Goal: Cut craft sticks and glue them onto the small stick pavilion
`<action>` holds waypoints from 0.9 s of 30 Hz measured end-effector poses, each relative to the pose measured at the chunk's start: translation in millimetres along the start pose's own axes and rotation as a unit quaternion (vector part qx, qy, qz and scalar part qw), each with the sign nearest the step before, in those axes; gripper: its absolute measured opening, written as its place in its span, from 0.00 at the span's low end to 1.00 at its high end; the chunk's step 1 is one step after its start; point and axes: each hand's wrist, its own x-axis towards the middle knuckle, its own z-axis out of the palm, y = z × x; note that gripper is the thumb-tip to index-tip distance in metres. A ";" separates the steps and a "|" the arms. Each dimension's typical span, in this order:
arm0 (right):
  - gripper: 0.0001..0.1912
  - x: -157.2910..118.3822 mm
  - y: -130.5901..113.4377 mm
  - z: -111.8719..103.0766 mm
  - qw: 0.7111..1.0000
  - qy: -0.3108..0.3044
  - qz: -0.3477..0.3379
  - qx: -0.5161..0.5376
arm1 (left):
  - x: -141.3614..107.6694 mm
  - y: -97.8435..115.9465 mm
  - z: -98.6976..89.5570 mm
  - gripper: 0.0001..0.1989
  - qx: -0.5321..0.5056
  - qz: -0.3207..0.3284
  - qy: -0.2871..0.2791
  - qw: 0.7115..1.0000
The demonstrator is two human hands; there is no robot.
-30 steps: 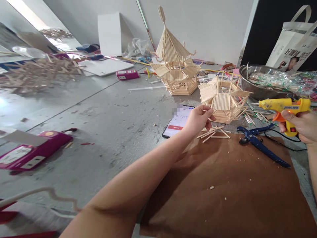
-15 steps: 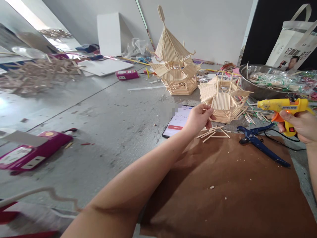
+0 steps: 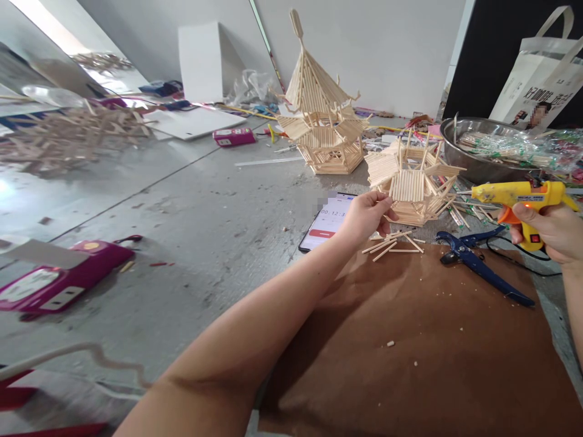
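Note:
My left hand [image 3: 371,215] is closed in a pinch at the lower left edge of the smaller stick model [image 3: 407,184]; its fingertips meet near a roof panel, and what is between them is too small to make out. My right hand [image 3: 549,227] grips a yellow glue gun [image 3: 519,193], its nozzle pointing left toward the model. Several short loose sticks [image 3: 395,244] lie just below my left hand, at the top edge of a brown sheet [image 3: 437,340]. Behind stands a taller stick pagoda [image 3: 321,115] with a pointed roof.
A phone [image 3: 324,224] lies left of my left hand. Blue cutters [image 3: 485,270] rest on the brown sheet. A metal bowl [image 3: 478,164] of wrapped sticks stands at the back right, a paper bag [image 3: 531,79] behind it. A purple power strip [image 3: 75,273] lies on the left.

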 end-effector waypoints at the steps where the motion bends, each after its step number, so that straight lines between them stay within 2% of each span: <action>1: 0.16 -0.1 -0.2 0.4 1.000 -0.001 -0.001 0.000 | -0.3 0.6 0.0 0.06 -0.001 -0.004 -0.002 1.000; 13: 0.16 -1.3 0.1 1.9 1.000 -0.004 -0.004 -0.008 | -1.2 2.8 -2.5 0.07 -0.007 -0.036 -0.037 0.999; 21: 0.15 -0.3 2.1 -0.6 1.000 -0.009 -0.015 -0.014 | -7.3 -0.3 -2.0 0.07 0.118 0.038 0.029 0.992; 27: 0.16 -0.4 1.6 0.4 1.000 -0.005 -0.016 -0.009 | -8.4 -0.5 -1.7 0.07 0.142 0.042 0.046 0.988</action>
